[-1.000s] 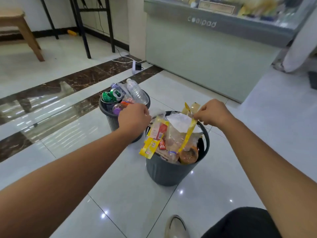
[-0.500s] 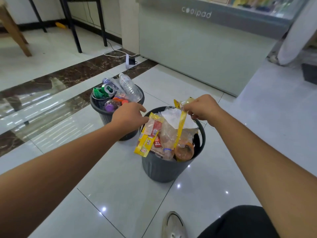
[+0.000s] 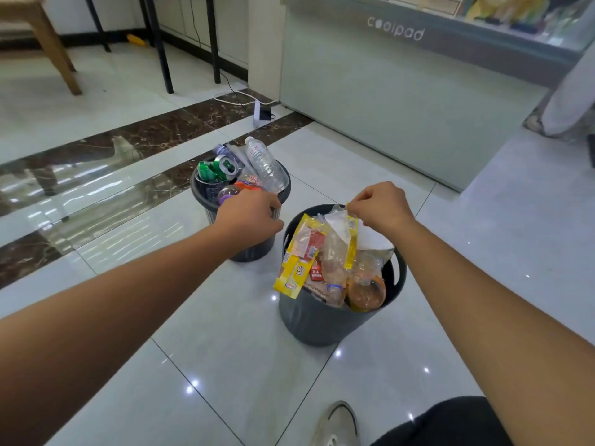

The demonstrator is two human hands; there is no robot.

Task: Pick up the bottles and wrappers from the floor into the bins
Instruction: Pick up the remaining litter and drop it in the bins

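Fingers (image 3: pixel 358 201) of the right hand (image 3: pixel 383 207): pinched together on the top end of a yellow wrapper strip (image 3: pixel 351 243), which hung down into the near bin (image 3: pixel 318 320); not yet let go. Right arm: reached forward and down, hand knuckles-up over the bin's far rim.

Left hand (image 3: pixel 248 217): palm down at the near rim of the far bin (image 3: pixel 257 251), fingers curled under. Whether they held anything or gripped the rim could not be told. Left arm: stretched forward above the floor (image 3: pixel 225 349).

Far bin, contents: clear water bottle (image 3: pixel 265 165), green can (image 3: pixel 225 164) and further bottles, heaped above the rim.

Near bin, contents: wrappers, clear plastic bags, white paper (image 3: pixel 373 241) and an orange-tinted bottle (image 3: pixel 367 291). One large yellow packet (image 3: pixel 294 272) was draped over the front rim, partly outside.

Litter in view: all in or on the two bins, save one small yellow object (image 3: pixel 136 40) lying well apart by the far wall, too small to identify.

Progress, as judged: near the end. Left to do: release the strip, perhaps tuck in the draped packet, and check the yellow object.
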